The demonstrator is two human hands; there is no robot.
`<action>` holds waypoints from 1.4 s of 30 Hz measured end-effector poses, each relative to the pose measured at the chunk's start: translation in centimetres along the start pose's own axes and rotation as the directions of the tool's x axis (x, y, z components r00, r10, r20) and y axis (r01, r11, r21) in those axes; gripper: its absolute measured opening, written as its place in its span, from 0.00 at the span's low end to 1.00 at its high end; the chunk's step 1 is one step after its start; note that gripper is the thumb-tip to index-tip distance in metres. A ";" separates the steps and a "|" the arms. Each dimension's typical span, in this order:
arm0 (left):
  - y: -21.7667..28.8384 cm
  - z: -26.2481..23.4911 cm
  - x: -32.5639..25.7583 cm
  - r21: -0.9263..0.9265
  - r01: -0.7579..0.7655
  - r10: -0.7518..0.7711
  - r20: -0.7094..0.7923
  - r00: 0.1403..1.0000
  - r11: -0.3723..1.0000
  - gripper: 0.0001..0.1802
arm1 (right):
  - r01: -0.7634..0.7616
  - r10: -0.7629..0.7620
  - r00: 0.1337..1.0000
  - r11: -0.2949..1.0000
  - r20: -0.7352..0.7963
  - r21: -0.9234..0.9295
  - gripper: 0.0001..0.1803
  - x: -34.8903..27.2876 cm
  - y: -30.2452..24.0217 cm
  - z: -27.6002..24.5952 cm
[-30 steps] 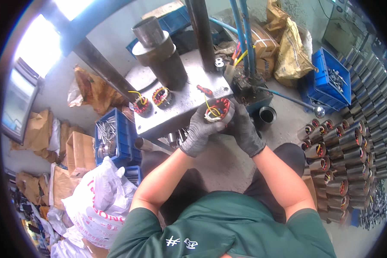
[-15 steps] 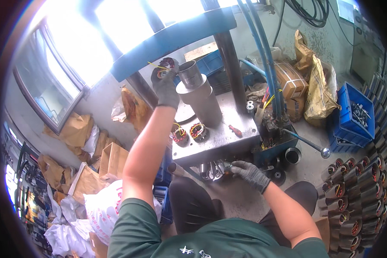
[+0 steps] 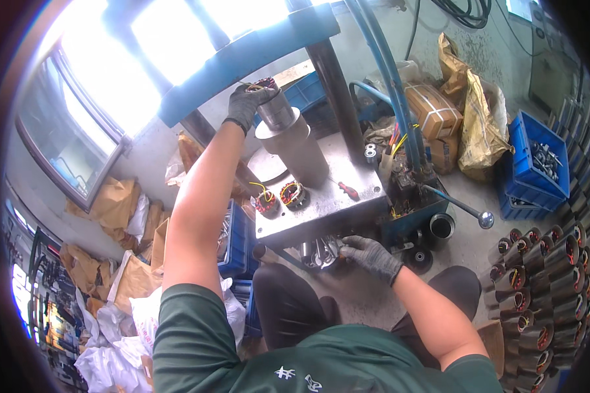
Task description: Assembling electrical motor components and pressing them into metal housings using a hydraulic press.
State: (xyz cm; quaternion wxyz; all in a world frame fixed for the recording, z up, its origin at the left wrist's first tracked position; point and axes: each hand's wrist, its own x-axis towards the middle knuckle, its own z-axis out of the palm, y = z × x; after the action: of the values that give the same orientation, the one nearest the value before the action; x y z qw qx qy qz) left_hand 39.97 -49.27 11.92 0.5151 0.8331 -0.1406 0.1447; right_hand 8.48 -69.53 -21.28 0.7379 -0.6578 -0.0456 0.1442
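My left hand, in a dark grey glove, grips a motor stator with red windings and a yellow wire. It sits at the upper rim of an upright metal sleeve, which stands on a thicker steel cylinder on the press table. My right hand, also gloved, is low in front of the table with its fingers bent together beside a cluster of metal parts. What its fingers hold, if anything, I cannot make out. Two more wound stators lie on the table's near left, and a red-handled screwdriver lies to the right.
A blue press crossbeam and steel columns surround the work. At right, a ball-ended lever juts out. Blue bins of metal parts and stacked motor housings fill the right side; paper and plastic bags lie left.
My left hand has brought the stator rightward from beside the sleeve onto its top opening, turning it over. My right hand has stayed by the metal parts. The view has shifted slightly.
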 end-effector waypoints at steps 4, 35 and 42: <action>0.1 -0.8 -0.1 0.051 -0.036 0.029 0.142 0.989 0.998 0.35 | 0.048 -0.048 0.999 0.997 -0.007 -0.064 0.35 0.4 1.2 0.0; -4.4 -4.1 -7.3 0.139 -0.095 0.097 -0.001 0.995 0.986 0.55 | 0.173 -0.169 0.975 0.985 -0.141 0.017 0.26 -5.2 -5.5 -0.9; -17.9 -11.0 -26.6 -0.195 -0.030 0.023 -0.038 0.999 0.980 0.31 | 0.568 -0.861 0.490 0.434 -0.136 -0.699 0.24 -12.5 -11.7 -2.3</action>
State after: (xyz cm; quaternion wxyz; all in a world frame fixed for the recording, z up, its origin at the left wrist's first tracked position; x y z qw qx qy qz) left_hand 21.35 -29.38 -8.24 0.5948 0.7738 -0.1563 0.1517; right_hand -1.04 -76.20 -8.51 0.4767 -0.7680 -0.1885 -0.3840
